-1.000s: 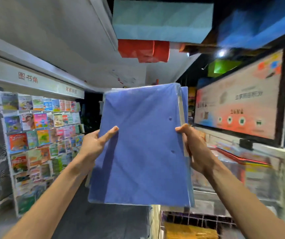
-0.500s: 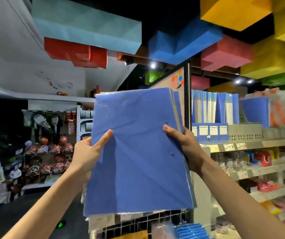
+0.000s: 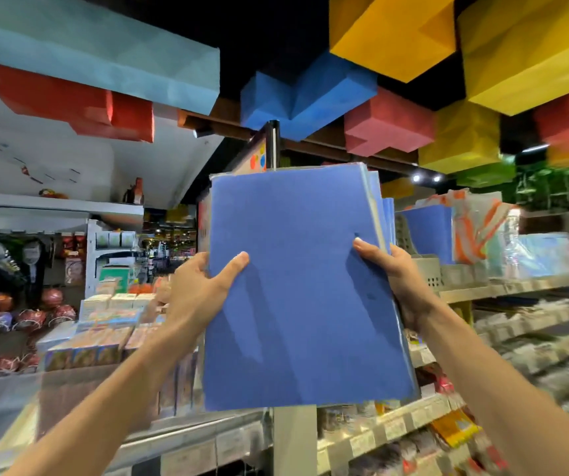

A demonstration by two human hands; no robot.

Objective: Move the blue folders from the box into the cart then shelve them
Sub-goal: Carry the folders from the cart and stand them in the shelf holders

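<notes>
Shifted rightward since the earlier frame, left grip [image 3: 204, 293] and right grip [image 3: 396, 280] each clamp a side edge of the blue folders [image 3: 303, 304], thumbs on the front cover, held upright before the top shelf [image 3: 517, 286]. Risk: the stack fans at its right edge, so inner folders could slide out on insertion. Stocked shelving around; coloured blocks [image 3: 393, 32] overhead.

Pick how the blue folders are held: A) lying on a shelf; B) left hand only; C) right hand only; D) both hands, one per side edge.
D: the left hand grips the left edge of the blue folders, the right hand the right edge.
</notes>
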